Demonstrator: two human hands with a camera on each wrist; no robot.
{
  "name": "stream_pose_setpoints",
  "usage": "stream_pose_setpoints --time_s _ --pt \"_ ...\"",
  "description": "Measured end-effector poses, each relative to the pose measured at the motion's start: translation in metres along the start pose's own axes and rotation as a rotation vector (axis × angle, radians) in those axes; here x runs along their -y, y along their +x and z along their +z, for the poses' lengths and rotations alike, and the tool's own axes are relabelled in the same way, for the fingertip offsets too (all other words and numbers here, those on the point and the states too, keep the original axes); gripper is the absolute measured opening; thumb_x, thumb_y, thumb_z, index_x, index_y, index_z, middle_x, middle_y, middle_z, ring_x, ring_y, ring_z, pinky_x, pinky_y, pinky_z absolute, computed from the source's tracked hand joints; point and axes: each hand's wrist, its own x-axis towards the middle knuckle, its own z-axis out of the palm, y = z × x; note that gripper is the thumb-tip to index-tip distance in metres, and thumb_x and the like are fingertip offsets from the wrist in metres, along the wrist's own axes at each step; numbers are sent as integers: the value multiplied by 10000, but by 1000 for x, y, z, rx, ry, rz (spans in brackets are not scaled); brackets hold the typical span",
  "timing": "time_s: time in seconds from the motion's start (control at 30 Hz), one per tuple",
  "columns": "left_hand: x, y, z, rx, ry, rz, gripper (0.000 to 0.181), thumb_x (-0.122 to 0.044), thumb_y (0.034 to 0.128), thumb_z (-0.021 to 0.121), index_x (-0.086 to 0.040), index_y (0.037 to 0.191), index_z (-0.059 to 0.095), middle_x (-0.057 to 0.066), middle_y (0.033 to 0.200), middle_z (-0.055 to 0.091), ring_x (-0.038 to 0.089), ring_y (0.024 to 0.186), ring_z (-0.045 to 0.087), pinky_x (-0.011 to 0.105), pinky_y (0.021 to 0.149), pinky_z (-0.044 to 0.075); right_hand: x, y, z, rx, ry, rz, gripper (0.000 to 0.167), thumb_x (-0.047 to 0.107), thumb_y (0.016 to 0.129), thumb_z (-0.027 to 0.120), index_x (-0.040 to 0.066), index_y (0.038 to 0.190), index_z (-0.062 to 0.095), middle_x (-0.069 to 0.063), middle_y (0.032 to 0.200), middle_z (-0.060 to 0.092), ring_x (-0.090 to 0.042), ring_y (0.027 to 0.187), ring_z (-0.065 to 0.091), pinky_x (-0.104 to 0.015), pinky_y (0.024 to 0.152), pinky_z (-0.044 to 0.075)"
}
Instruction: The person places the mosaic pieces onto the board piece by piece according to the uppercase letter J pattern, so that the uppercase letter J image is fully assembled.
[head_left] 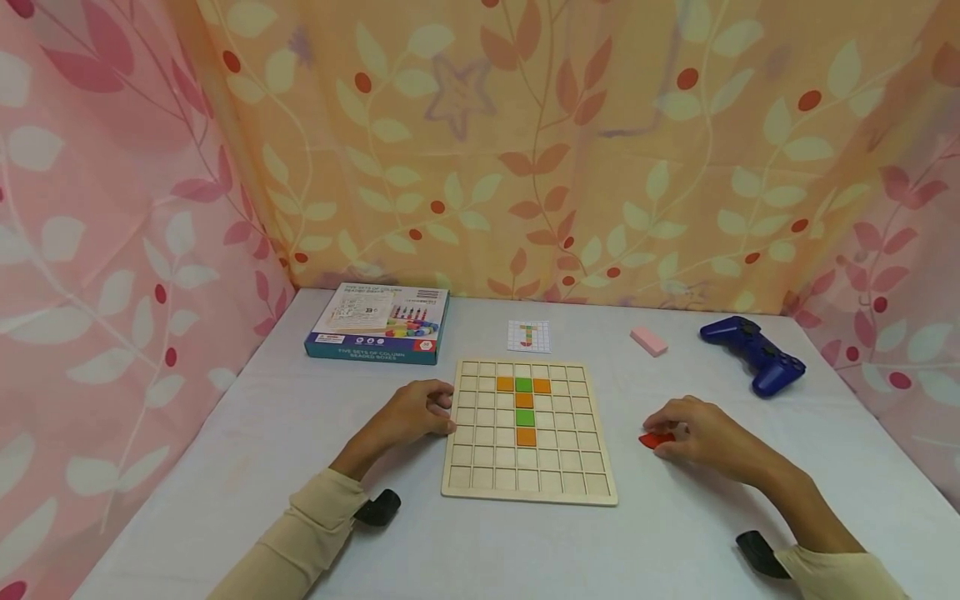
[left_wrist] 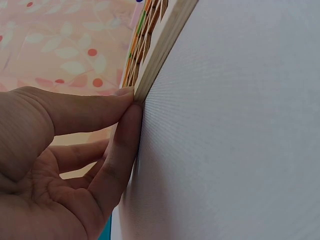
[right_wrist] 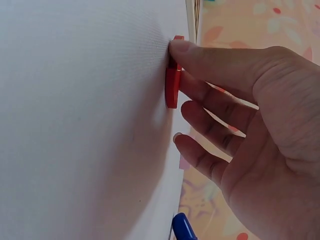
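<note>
A wooden grid board (head_left: 487, 481) lies on the white table, with orange tiles (head_left: 526, 437) and green tiles (head_left: 524, 417) set in its squares in a T shape. My left hand (head_left: 408, 412) holds the board's left edge between thumb and index finger, as the left wrist view shows at close range. To the right of the board, my right hand (head_left: 708, 442) pinches a red piece (right_wrist: 172, 89) at table level. That red seems split into two parts in the right wrist view; the thumb (right_wrist: 182, 47) covers some of it.
Behind the board lies a small grid card (head_left: 528, 337) with a coloured pattern. At the back left is a boxed set (head_left: 375, 325). A pink block (head_left: 648, 341) and a blue game controller (head_left: 753, 354) lie at the back right. Patterned curtains (head_left: 525, 150) enclose the table.
</note>
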Motion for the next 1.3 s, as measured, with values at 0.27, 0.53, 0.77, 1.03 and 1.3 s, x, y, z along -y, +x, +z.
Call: stream_pose_setpoints --time_s 0.27,0.53,0.77,1.03,1.3 --pt "-1 -1 0 4 0 -1 583 -10 861 846 40 1397 621 79 1114 667 166 957 662 313 866 578 0 4 4 -29 11 -37 261 186 878 862 165 1130 800 96 1060 724 -120 959 583 -257 809 518" --pt "-1 -1 0 1 1 -2 589 -10 854 853 37 1394 622 82 1112 662 168 958 660 310 856 580 8 10 6 -4 30 -47 288 242 878 868 192 1151 792 106 1046 692 -141 970 557 -269 814 515" --pt "0 0 0 3 -2 -13 586 -21 860 851 26 1398 624 78 1121 666 172 965 663 319 871 584 9 13 6 14 -44 -57 199 299 885 861 197 1049 814 121 1006 685 -160 986 544 -296 811 503" --pt "0 -1 -1 3 0 -9 578 -27 863 852 24 1394 627 76 1119 665 172 969 665 323 882 585 15 15 7 -1 -20 -98 176 338 886 864 235 1018 806 145 973 678 -127 962 536 -278 787 486" --pt "-2 -2 0 2 4 -19 585 -34 868 850 21 1404 622 76 1123 660 182 972 657 329 892 588 39 29 16 8 -12 -191 181 293 893 858 207 1047 815 165 966 691 -116 969 556 -290 825 507"
